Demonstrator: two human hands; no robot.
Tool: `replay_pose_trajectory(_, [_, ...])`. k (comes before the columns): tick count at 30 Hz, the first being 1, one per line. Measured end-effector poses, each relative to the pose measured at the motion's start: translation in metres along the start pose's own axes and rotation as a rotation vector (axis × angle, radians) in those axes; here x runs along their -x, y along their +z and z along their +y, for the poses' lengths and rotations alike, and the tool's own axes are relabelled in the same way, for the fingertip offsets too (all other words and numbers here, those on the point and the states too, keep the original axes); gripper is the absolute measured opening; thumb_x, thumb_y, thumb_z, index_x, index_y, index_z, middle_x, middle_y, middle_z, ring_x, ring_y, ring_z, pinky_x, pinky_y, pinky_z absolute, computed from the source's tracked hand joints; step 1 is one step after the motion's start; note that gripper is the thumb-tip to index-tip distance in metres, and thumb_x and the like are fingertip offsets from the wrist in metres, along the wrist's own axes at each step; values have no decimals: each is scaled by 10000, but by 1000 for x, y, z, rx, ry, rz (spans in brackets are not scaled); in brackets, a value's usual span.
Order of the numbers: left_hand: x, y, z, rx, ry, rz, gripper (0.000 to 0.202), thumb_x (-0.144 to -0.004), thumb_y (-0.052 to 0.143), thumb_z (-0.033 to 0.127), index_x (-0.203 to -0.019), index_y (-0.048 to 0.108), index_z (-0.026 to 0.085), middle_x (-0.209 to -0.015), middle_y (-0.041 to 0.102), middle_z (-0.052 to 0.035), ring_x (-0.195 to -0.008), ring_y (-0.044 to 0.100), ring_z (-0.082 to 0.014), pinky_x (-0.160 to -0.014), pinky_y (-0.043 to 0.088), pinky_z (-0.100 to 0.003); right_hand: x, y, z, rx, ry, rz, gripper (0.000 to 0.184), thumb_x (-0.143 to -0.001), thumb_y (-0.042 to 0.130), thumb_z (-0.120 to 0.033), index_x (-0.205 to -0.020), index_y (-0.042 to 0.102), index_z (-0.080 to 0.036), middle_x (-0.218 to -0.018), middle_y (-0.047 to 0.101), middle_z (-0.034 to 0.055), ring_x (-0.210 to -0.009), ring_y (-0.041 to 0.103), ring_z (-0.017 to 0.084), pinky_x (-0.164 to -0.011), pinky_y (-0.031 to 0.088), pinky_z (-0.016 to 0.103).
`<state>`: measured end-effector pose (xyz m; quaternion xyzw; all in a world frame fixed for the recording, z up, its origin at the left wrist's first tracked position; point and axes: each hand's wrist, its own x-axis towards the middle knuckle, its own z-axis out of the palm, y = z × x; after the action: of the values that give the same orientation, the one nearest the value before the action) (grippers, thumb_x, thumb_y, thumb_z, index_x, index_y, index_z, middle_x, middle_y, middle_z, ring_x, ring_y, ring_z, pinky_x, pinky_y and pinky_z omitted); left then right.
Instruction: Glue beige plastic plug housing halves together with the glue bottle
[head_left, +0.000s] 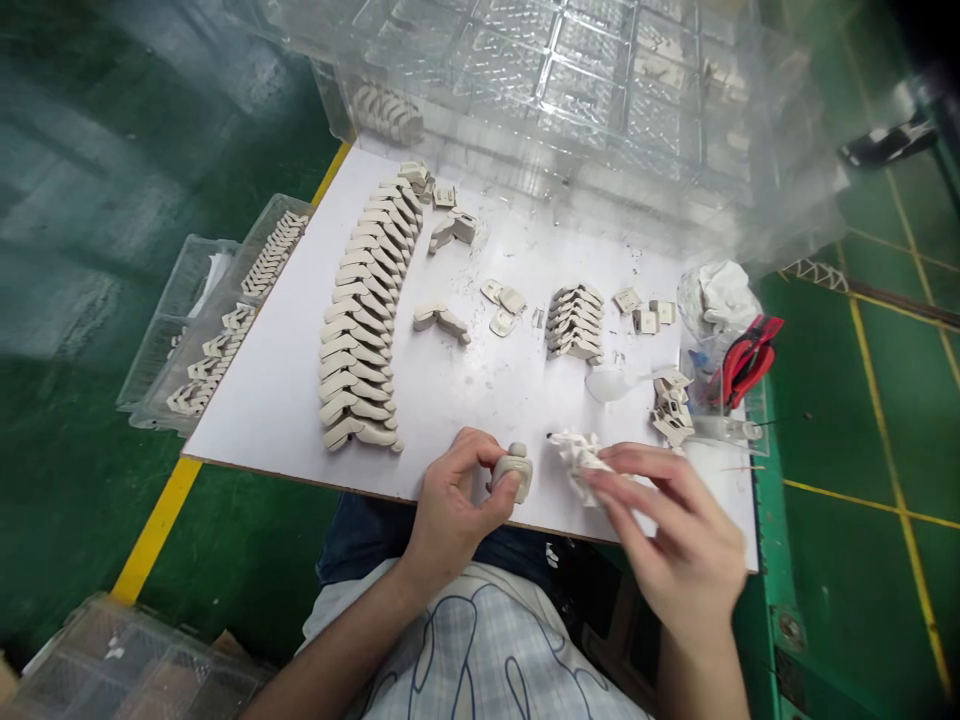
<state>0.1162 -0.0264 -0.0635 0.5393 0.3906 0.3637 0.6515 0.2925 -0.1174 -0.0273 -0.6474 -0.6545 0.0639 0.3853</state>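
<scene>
Between the thumb and fingers of my left hand (457, 500) is a small beige plastic part (514, 475) with a rounded knob on top. A crumpled white tissue (579, 462) is pinched in my right hand (671, 525), a short way right of that part. Both hands are over the front edge of the white board (480, 390). Ahead of my left hand lies a long curved row of angled beige parts (364, 320). Two loose angled parts (441, 322) lie beside it. A shorter stack of similar parts (576, 322) stands ahead of my right hand.
Clear plastic trays (585, 90) cover the far side. Small beige pieces (504, 305) lie mid-board. On the right are a translucent squeeze bottle (611, 383), red-handled pliers (750, 362), a clear bottle (727, 430) and a white crumpled wad (724, 292). Clear boxes of parts (217, 345) stand left.
</scene>
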Motion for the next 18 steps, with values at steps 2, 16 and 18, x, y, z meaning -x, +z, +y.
replay_pose_trajectory(2, [0,0,0,19,-23,1,133,-826,656,243,-718,589,201,-736,542,-21,-752,509,-176,-711,475,-346,7,-4,7,-11,158,38,228,-876,680,-77,-1040,705,-234,-976,678,49,-901,688,189,-766,590,324])
replay_pose_trajectory(16, [0,-2,-7,33,2,1,155,-886,650,305,-765,602,221,-783,552,-20,-764,548,-166,-686,496,-304,31,-33,23,233,331,352,125,-875,706,-198,-986,651,-215,-918,685,44,-833,682,199,-739,568,340])
replay_pose_trajectory(18, [0,-2,-7,46,-12,-18,179,-895,646,333,-765,603,219,-780,546,-21,-750,547,-163,-668,499,-296,26,-57,41,293,420,814,265,-792,800,-272,-968,607,-225,-903,648,32,-813,663,207,-715,547,353])
